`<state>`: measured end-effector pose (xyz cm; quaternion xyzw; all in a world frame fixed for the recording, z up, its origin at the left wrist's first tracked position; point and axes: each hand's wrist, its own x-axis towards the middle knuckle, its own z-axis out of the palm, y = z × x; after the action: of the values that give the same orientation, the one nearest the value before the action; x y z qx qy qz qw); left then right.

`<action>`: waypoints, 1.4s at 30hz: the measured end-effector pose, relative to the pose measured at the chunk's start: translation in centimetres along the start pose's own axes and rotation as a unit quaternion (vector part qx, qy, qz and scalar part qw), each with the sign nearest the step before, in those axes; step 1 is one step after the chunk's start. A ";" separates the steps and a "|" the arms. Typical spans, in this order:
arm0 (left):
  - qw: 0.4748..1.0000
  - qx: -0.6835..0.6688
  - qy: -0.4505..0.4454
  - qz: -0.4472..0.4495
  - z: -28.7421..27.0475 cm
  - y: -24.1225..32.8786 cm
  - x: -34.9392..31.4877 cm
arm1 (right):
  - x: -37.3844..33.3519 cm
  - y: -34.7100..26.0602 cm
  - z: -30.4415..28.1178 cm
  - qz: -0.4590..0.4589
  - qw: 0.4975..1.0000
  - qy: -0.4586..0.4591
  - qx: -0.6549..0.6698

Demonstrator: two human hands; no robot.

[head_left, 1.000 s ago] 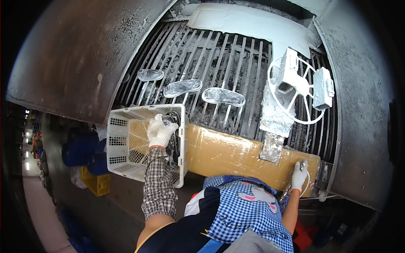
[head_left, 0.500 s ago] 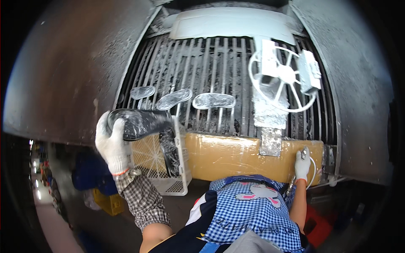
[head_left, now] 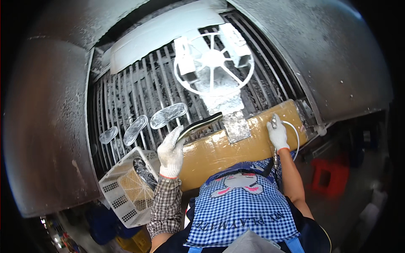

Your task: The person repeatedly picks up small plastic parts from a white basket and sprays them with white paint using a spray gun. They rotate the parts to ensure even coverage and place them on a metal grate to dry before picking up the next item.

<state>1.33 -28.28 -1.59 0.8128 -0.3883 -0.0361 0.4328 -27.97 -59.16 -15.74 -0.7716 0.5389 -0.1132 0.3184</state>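
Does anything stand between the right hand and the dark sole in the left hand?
Nothing visible blocks the space between the right hand and the dark sole in the left hand. The metal plate shows between them, but seems to lie low, across the wrapped box.

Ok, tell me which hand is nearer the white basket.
Left: the left hand is beside the white basket, the right hand well to its right, over the tan box.

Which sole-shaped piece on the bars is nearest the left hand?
The rightmost piece, just beyond the left hand; the middle piece and leftmost piece lie farther away, leftward.
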 end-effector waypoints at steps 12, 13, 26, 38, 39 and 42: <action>0.980 -0.019 0.015 0.197 4.2 2.0 2.9 | -3.5 -6.7 -3.6 -0.018 0.974 -0.104 0.201; 0.979 -0.014 0.011 0.205 4.3 2.7 3.1 | -4.0 -7.8 -3.8 -0.048 0.972 -0.109 0.204; 0.961 -0.008 0.011 0.278 5.6 5.2 3.9 | -6.2 -13.7 -4.1 -0.178 0.958 -0.182 0.135; 0.955 -0.019 0.045 0.291 6.4 4.8 3.2 | -8.2 -15.8 -4.4 -0.268 0.904 -0.213 0.256; 0.955 -0.018 0.048 0.293 6.3 4.8 3.2 | -8.0 -15.7 -4.3 -0.281 0.905 -0.199 0.251; 0.954 -0.017 0.054 0.294 6.1 4.7 3.1 | -7.7 -15.3 -4.3 -0.244 0.915 -0.199 0.251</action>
<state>-1.78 -36.00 -1.10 0.6558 -0.5855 0.1302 0.4585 -21.60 -50.48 -1.70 -0.7804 0.2130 -0.1629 0.5648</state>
